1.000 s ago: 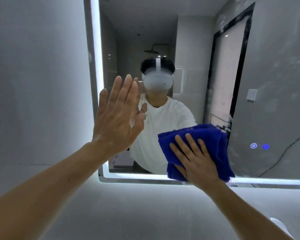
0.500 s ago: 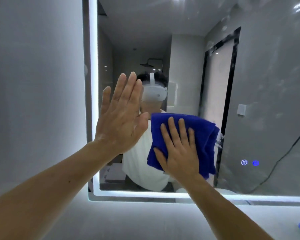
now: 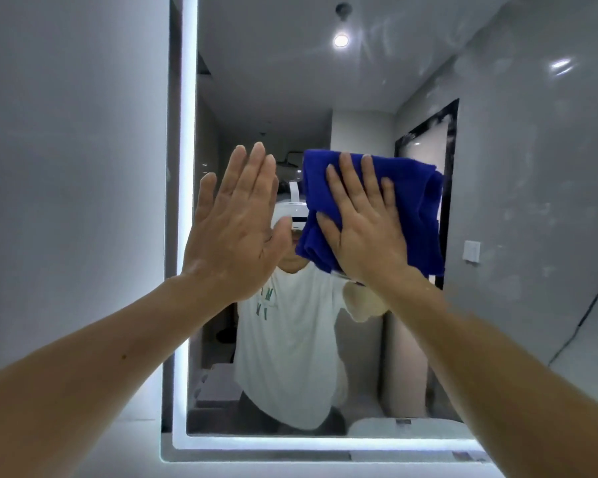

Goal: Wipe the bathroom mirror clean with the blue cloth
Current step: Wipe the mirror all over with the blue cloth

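A person's left hand (image 3: 235, 232), fingers straight and close together, is raised flat at the bathroom mirror (image 3: 497, 167) beside its lit edge (image 3: 187, 132). The right hand (image 3: 366, 229), fingers spread, presses the blue cloth (image 3: 418, 208) to mid-glass. The bare palm risks leaving fresh prints. The mirror's top and right side are cropped, and upper-right smears read only faintly.

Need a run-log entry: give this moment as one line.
step: wipe | right hand: flat, pressing folded blue cloth on lit-edged wall mirror | left hand: open, palm toward mirror
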{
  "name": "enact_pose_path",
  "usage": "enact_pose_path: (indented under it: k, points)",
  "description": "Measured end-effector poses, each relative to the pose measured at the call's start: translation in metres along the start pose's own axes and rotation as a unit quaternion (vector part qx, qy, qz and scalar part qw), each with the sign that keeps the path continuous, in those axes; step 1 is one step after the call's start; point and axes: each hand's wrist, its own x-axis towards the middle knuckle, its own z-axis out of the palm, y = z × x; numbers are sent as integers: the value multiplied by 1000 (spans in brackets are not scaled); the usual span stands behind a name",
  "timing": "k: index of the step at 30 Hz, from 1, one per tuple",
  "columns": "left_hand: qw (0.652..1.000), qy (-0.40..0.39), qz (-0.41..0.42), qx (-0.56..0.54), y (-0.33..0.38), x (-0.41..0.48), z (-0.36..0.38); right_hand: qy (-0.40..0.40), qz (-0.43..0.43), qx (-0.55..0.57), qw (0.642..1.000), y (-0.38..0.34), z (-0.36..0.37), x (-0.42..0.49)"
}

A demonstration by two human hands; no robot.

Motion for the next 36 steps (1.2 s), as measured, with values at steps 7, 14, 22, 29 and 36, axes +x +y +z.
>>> enact_pose_path:
  k: [7,14,22,29,36]
  points:
    - [997,69,23,14,-17,28,-6,23,61,7,998,19,-36,117]
    - [981,182,50,-51,-19,54,-2,46,67,15,997,21,-42,137]
    - [993,120,17,-19,-12,78,-20,32,12,-2,999,-1,-1,15]
    - [992,114,29,-51,-14,90,-28,22,-29,-10,999,8,-8,33]
    - [991,116,-13,-58,-19,104,-53,63,-23,-4,998,33,-40,153]
